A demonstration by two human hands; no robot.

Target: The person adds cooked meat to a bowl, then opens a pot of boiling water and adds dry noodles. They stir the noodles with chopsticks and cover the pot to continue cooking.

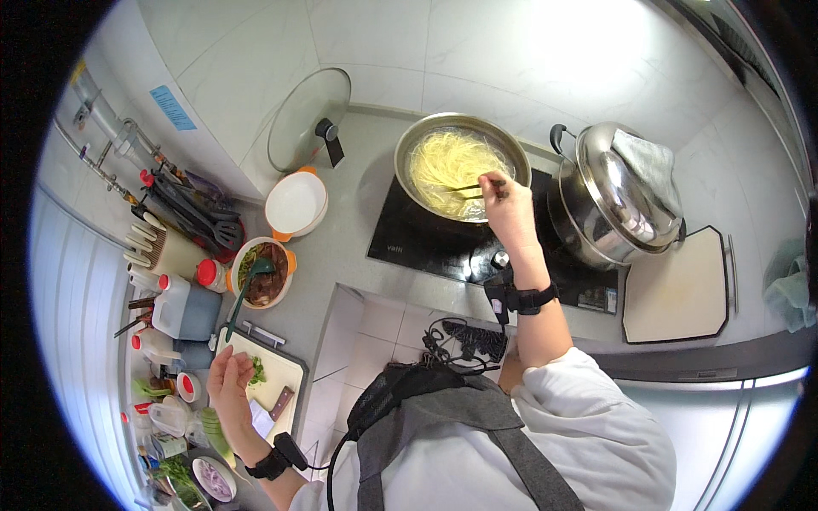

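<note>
Pale yellow noodles (447, 162) lie in water in a wide steel pan (402, 153) on the black cooktop (409, 243). My right hand (509, 209) is closed around a pair of chopsticks (465, 188), whose tips reach into the noodles. At the left, my left hand (228, 381) hovers with nothing in it, its fingers loosely bent and apart. It is beside a white cutting board (290, 368) carrying chopped greens (257, 370) and a knife with a brown handle (281, 403).
Left of the pan stand an empty white bowl (296, 204), a bowl of dark food (268, 285) with a green ladle (262, 266), and a glass lid (290, 119). A big lidded steamer pot (596, 196) and another board (673, 294) are at right. Bottles (183, 307) line the left.
</note>
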